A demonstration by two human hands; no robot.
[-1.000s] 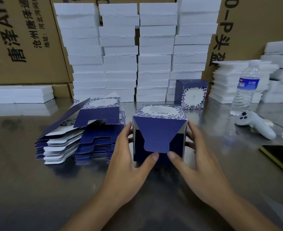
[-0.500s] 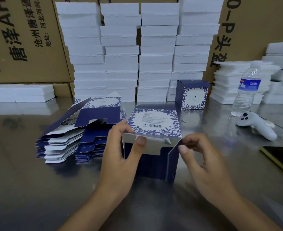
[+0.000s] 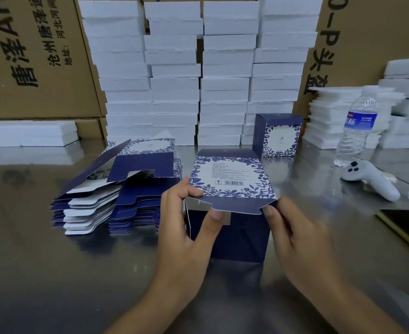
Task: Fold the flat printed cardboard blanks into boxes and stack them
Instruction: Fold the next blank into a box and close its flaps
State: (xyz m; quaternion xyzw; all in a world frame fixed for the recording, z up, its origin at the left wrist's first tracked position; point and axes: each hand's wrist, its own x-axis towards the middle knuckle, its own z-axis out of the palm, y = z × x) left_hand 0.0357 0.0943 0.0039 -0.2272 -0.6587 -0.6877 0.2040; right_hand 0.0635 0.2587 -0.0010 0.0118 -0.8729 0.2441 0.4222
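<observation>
Steel table (image 3: 54, 273) carries it all: the pile of flat blanks (image 3: 90, 208) sits left, the half-built box (image 3: 237, 237) stands upright at centre. Lid-closing time: next, that navy tongue (image 3: 235, 208) wants tucking inside. Floral barcode panel (image 3: 230, 175) tilted up; left hand (image 3: 184, 232) pinches its corner, right hand (image 3: 302, 242) seemingly pinches the tongue's end

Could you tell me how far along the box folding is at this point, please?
Done: one finished box stands at the back. In hand: a second box, its lid flap not yet tucked in; the left hand and right hand pinch the lid's front corners. Left: a thick pile of flat blanks beside it, and no boxes are stacked yet.
</observation>
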